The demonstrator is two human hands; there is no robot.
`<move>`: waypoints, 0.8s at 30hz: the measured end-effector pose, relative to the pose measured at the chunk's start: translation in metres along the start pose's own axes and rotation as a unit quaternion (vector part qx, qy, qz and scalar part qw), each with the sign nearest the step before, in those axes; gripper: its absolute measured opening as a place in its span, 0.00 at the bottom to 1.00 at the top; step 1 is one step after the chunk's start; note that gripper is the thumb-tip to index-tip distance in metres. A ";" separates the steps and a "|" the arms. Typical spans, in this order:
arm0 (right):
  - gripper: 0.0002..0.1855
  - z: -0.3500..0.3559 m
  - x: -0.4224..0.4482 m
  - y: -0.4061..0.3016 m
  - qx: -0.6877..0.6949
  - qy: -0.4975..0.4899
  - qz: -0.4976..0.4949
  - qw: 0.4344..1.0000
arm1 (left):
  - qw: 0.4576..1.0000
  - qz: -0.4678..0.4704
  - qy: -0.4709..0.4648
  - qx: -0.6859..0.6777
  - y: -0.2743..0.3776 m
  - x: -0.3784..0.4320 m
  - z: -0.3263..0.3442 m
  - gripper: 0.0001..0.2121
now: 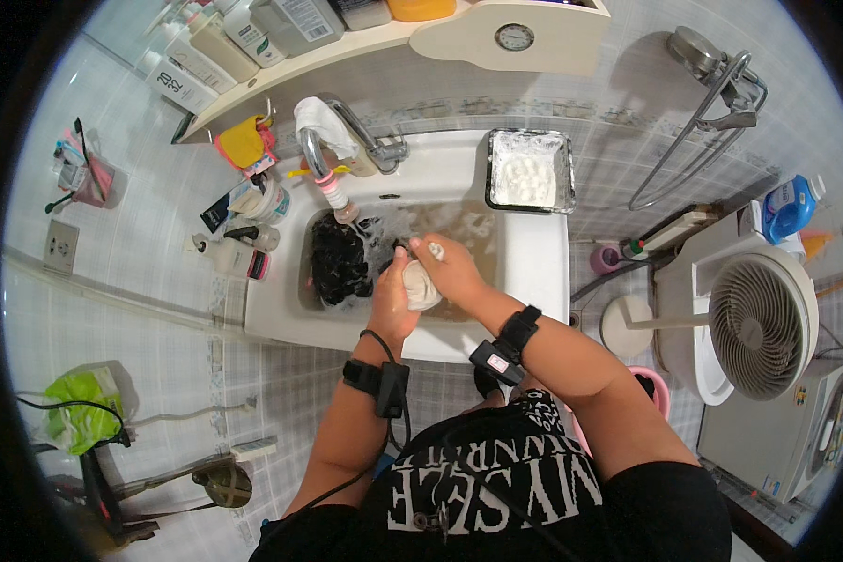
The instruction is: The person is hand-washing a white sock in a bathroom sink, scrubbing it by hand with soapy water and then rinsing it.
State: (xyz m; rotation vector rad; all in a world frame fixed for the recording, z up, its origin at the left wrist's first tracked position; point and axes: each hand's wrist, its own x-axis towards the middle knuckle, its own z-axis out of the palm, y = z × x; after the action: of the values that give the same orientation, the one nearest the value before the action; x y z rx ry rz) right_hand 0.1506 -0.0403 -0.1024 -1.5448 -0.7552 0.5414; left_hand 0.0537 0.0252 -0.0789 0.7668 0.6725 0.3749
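Over the sink basin, a wet cream-coloured cloth (421,286) is bunched between my two hands. My left hand (391,298) holds its left side, with the thumb pointing up. My right hand (453,270) is closed around the upper right part, and a small twist of cloth pokes out by the fingers. Beneath them lies cloudy brown, sudsy water (474,242), which hides how deep the basin is. A soaked black cloth (337,260) is heaped at the basin's left, under the tap spout (345,211). Water appears to run from the spout.
A black-rimmed tray (493,168) with white residue rests on the sink's back right corner. Pump bottles (232,256) and a tub (270,202) line the left rim. A shelf (365,46) of bottles juts out above. At right stand a fan (755,327) and a washing machine (681,288).
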 end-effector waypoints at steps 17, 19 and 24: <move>0.14 -0.034 -0.011 0.005 0.459 -0.095 0.216 0.857 | 0.996 0.061 -0.059 -0.013 0.012 0.019 -0.057 0.23; 0.15 -0.043 -0.011 0.009 0.486 -0.111 0.226 0.837 | 0.991 0.017 -0.012 -0.133 0.018 0.016 -0.050 0.23; 0.18 -0.058 -0.014 0.014 0.515 -0.119 0.254 0.810 | 0.978 -0.016 0.036 -0.203 0.034 -0.002 -0.037 0.20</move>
State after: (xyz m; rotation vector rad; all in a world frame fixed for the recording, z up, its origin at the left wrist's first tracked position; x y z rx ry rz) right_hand 0.1859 -0.0902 -0.1106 -0.6135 -0.1054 1.3045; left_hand 0.0250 0.0658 -0.0724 0.3551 0.6480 0.4948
